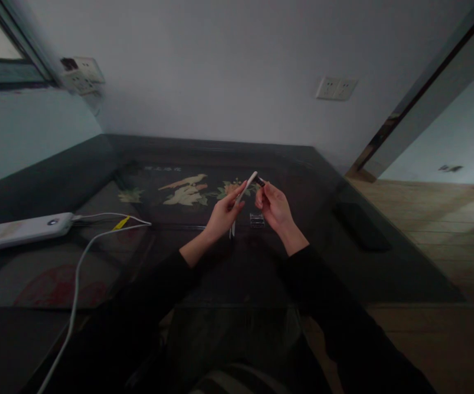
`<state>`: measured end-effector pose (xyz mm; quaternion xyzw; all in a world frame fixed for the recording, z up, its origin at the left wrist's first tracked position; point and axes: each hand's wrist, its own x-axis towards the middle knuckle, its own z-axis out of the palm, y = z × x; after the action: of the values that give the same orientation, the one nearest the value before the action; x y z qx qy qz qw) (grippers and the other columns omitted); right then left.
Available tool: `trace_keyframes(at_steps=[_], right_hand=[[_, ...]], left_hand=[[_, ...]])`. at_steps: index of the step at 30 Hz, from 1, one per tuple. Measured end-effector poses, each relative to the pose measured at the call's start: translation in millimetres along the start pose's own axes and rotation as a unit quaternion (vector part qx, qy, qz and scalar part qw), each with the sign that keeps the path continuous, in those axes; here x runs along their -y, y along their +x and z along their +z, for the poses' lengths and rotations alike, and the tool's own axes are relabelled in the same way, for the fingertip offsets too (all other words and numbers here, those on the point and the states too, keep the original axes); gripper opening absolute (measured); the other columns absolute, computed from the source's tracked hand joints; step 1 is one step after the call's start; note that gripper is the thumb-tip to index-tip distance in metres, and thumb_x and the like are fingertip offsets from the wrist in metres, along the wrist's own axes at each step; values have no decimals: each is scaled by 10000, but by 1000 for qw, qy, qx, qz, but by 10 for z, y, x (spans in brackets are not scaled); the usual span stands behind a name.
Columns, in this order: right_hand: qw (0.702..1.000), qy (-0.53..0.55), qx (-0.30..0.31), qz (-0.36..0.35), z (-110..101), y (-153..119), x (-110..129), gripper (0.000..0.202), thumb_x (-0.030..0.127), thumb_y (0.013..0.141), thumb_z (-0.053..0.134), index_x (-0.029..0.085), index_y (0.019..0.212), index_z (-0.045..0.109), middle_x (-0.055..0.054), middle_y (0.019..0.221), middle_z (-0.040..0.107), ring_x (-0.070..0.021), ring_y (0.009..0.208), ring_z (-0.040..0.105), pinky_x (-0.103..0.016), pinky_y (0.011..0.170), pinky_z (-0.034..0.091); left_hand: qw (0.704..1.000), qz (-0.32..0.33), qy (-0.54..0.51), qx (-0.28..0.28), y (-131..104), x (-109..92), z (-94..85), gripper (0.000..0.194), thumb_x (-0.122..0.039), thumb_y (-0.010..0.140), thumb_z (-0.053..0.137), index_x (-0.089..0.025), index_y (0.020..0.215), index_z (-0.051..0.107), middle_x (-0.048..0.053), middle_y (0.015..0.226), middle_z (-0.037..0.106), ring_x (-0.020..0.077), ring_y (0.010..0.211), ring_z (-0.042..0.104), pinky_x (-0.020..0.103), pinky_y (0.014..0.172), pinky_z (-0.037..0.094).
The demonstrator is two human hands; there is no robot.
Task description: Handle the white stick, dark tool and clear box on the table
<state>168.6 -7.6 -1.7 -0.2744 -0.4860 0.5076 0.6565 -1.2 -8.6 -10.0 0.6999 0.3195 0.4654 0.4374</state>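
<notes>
Between the fingers and thumb of my left hand is a slim white object, seen nearly edge-on and tilted up to the right. My right hand has its fingers closed in a pinch on a small dark piece right by the white object's upper end. Whether the two pieces touch is hard to tell. Under my left hand a narrow white strip shows; it is unclear whether it belongs to the held object. A small dark, shiny pack lies on the table between my hands.
The dark table has a glossy top with a bird and flower picture. At the left lies a white power bank with a white cable and a yellow tag. A black flat object lies at the right.
</notes>
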Motion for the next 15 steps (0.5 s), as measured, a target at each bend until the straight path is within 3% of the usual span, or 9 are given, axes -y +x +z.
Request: trace_keyframes(at_steps=[8, 15], right_hand=[[1000, -4, -1, 8, -14, 1, 12, 451, 608, 727, 824, 240, 969, 726, 70, 563, 506, -95, 511, 391, -276, 495, 311], [1000, -14, -15, 4, -22, 0, 5, 397, 598, 744, 819, 230, 853, 716, 54, 580, 519, -93, 524, 409, -267, 507, 337]], left_hand=[[999, -4, -29, 12, 2, 24, 7, 613, -203, 952, 600, -211, 1549, 462, -79, 569, 421, 70, 477, 293, 198, 460, 236], [1000, 20, 9, 2, -20, 31, 14, 589, -229, 948, 602, -207, 1527, 495, 2, 766, 688, 91, 560, 460, 218, 576, 432]])
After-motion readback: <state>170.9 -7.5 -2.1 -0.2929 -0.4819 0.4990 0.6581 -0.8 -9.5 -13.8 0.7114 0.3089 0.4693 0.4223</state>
